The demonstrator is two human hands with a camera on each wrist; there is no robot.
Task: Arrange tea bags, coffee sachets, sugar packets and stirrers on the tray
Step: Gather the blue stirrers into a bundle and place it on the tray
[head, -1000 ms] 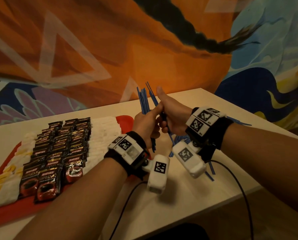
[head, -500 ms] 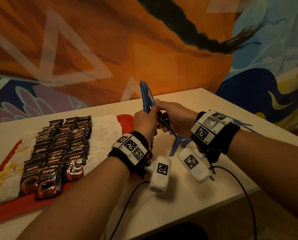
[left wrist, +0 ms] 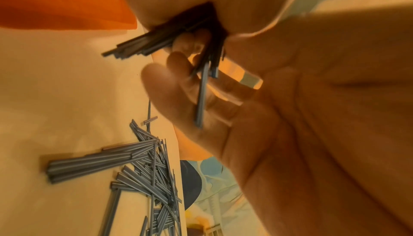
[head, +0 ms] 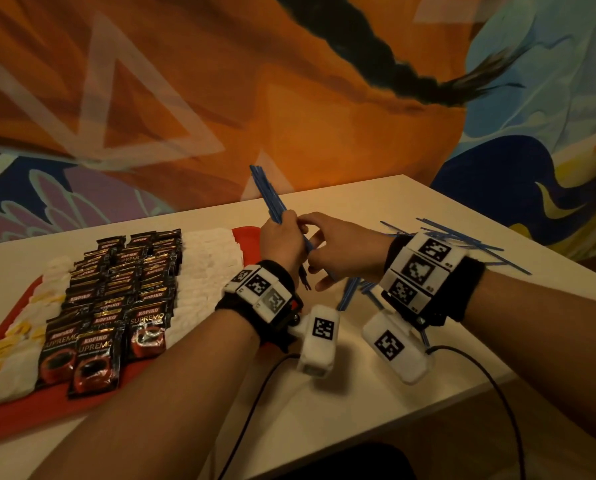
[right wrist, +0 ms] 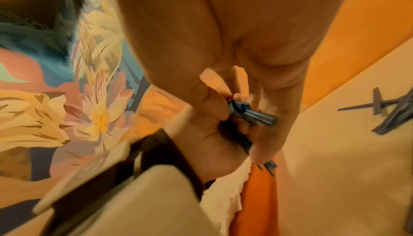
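My left hand point(head: 281, 237) grips a bundle of blue stirrers point(head: 267, 192) that sticks up and leans left above the red tray's point(head: 251, 237) right end. My right hand point(head: 341, 244) meets it from the right, thumb and fingers curled onto the bundle's lower part. In the right wrist view the bundle's ends point(right wrist: 254, 114) poke out between both hands. One stirrer point(left wrist: 202, 98) lies across my right fingers point(left wrist: 170, 98). On the tray lie rows of black coffee sachets point(head: 116, 289), white sugar packets point(head: 213, 258) and tea bags point(head: 19, 327).
Loose blue stirrers point(head: 462, 237) lie scattered on the pale table to the right of and under my right wrist, seen as a pile point(left wrist: 138, 165) in the left wrist view. Two black cables point(head: 255, 393) run over the table's front edge. A painted wall stands behind.
Both hands have come down toward the table and the bundle now leans further left. My right thumb, raised a second ago, has closed onto the stirrers.
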